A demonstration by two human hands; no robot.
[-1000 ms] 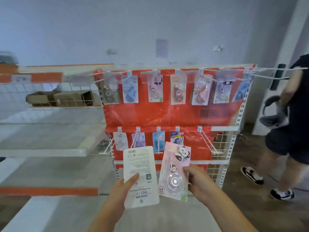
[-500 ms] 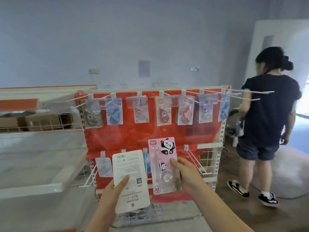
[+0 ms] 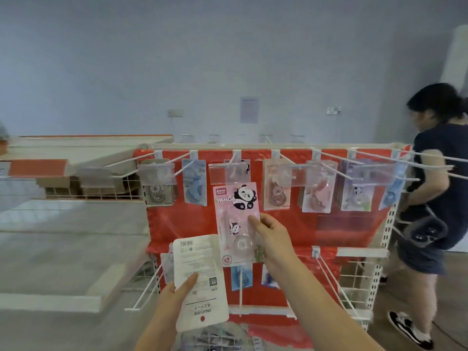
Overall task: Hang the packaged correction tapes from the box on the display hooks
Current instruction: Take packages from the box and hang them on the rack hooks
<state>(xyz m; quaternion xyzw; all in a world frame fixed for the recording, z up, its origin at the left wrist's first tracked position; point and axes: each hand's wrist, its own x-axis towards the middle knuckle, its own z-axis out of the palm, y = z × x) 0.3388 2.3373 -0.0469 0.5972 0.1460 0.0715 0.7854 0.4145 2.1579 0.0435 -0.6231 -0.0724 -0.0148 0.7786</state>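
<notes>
My right hand pinches a pink panda correction tape pack and holds it upright in front of the red display panel, its top edge just below the third upper hook. My left hand grips a white pack turned back side out, lower and to the left. Several packs hang along the upper hook row. More hang on the lower row. At the bottom edge a heap of packs shows; the box itself is not visible.
A person in dark clothes stands at the right end of the rack with a headset at the hip. Long white hooks jut out at the upper right. Grey shelves extend left. A bare lower hook angles out.
My right hand has raised the panda pack from the lower row up toward the upper hooks. The view has moved closer to the rack. The person on the right has shifted further right.
</notes>
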